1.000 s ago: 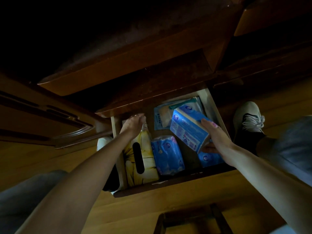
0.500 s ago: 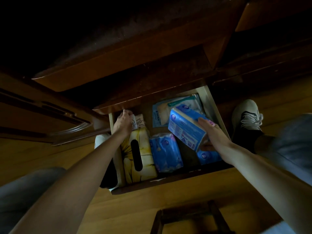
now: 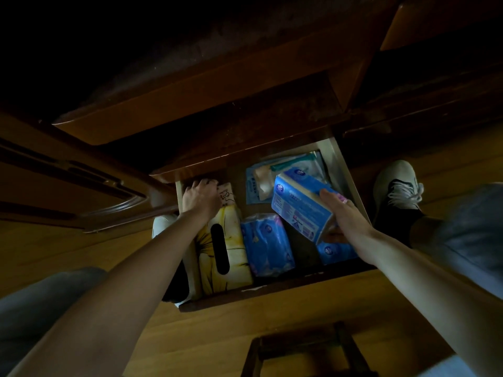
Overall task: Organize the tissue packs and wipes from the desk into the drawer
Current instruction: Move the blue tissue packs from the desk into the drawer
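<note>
The open wooden drawer (image 3: 277,291) lies below me. My right hand (image 3: 344,213) grips a large blue tissue pack (image 3: 300,205), tilted above the drawer's right side. My left hand (image 3: 200,198) rests at the drawer's back left corner, fingers curled on a small white pack (image 3: 227,194) with a drawing. Below it lies a yellow tissue pack (image 3: 226,254) with a black slot. A blue soft pack (image 3: 265,244) lies in the middle, another blue pack (image 3: 333,251) at the right front. A wipes pack (image 3: 261,180) with a teal strip lies at the back.
The desk's underside and a higher drawer front (image 3: 190,104) overhang the drawer's back. My shoes (image 3: 397,186) stand on the wooden floor on either side; the left one (image 3: 160,224) shows beside the drawer. A dark stool frame (image 3: 304,346) is near the bottom edge.
My left hand has slid to the back left corner, uncovering the small white pack. The right hand with the blue tissue pack has barely shifted.
</note>
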### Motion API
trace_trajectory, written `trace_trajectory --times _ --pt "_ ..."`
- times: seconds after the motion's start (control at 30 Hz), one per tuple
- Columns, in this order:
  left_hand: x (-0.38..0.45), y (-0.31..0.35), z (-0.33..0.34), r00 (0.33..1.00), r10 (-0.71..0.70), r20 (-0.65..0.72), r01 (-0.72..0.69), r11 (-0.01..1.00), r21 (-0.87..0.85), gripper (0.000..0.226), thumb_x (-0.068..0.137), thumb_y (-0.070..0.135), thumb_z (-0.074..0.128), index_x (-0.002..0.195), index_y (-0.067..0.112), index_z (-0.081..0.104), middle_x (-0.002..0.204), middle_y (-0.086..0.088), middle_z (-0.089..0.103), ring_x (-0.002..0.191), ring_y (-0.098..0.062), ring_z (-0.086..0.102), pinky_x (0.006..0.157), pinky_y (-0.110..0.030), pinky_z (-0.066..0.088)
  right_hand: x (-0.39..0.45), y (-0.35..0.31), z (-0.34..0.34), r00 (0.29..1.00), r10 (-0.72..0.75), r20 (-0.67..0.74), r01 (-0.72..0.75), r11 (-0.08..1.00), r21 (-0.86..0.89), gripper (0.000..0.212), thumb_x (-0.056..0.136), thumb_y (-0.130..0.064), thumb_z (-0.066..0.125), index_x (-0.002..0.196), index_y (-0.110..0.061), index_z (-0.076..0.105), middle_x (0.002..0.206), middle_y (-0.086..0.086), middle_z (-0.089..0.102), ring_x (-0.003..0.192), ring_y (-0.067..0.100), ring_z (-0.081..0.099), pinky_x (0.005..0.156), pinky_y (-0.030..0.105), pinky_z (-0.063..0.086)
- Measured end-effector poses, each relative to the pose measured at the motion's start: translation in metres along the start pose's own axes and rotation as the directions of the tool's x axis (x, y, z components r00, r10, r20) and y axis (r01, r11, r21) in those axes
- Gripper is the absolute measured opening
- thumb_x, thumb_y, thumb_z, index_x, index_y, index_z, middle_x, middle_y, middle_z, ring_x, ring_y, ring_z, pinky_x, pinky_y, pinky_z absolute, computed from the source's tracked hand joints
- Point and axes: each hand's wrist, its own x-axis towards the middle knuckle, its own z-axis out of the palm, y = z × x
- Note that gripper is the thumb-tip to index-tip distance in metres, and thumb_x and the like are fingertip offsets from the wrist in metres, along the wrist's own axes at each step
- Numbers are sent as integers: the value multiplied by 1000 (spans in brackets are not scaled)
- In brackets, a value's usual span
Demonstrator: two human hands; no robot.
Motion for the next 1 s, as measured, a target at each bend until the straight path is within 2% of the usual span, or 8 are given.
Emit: trace_trajectory --times 0.13,0.23,0.43,0.5,0.63,0.7,0.8,1.0 --pt "10 31 -5 998 25 50 -27 999 44 57 90 55 47 137 24 54 135 -7 59 128 -31 49 106 -48 35 -1 5 -1 1000 0 5 0 1000 -15 93 84 -78 56 154 -20 35 114 12 70 93 26 74 74 37 60" --pt "15 38 0 970 -92 224 80 995 65 45 91 49 54 126 21 59 133 -9 58 126 -32 48 104 -48 36 0 5 -3 1000 -1 -5 1 1000 -2 90 85 -76 57 151 -19 38 116 13 69 96 28 73 74 38 59" --pt "17 37 -9 965 -113 237 106 994 41 39 92 48 57 123 24 61 130 -8 61 123 -32 53 98 -44 41 0 -2 -6 999 -30 18 31 999 -34 103 74 -85 57 151 -18 40 102 16 74 86 30 76 81 46 62" --pt "5 38 -14 991 -46 129 43 999 29 49 90 51 56 131 25 58 133 -7 58 127 -31 49 106 -46 36 0 -2 -5 1000 -9 9 9 1000 -7 112 69 -85 62 153 -16 35 101 20 74 88 32 75 78 43 60" --pt "-34 52 -24 984 92 -151 -98 995 -31 56 88 54 57 136 25 55 135 -3 57 129 -25 48 112 -43 35 1 1 -3 997 -54 -55 56 998 30 82 74 -55 79 132 -7 45 84 18 76 75 28 78 69 41 63" --pt "-58 65 -23 962 250 -107 -260 961 -94 54 89 48 59 137 25 52 136 0 54 127 -22 49 103 -39 41 -1 2 -3 995 -70 -73 70 998 -7 95 64 -54 88 134 -3 48 99 10 76 81 22 78 61 35 63" --pt "-91 84 -9 819 574 -9 -572 815 -91 48 94 38 54 139 22 52 142 -3 51 133 -23 46 107 -42 40 -10 5 0 999 -25 -37 21 995 -95 116 53 -67 89 144 -22 34 111 0 64 90 18 73 68 38 65" --pt "-111 91 25 729 617 296 -685 656 317 56 102 43 43 153 20 38 160 -9 33 149 -37 18 118 -57 17 -13 19 24 998 -58 32 66 809 -584 121 67 -69 79 157 -38 6 156 17 27 136 44 42 105 52 41"
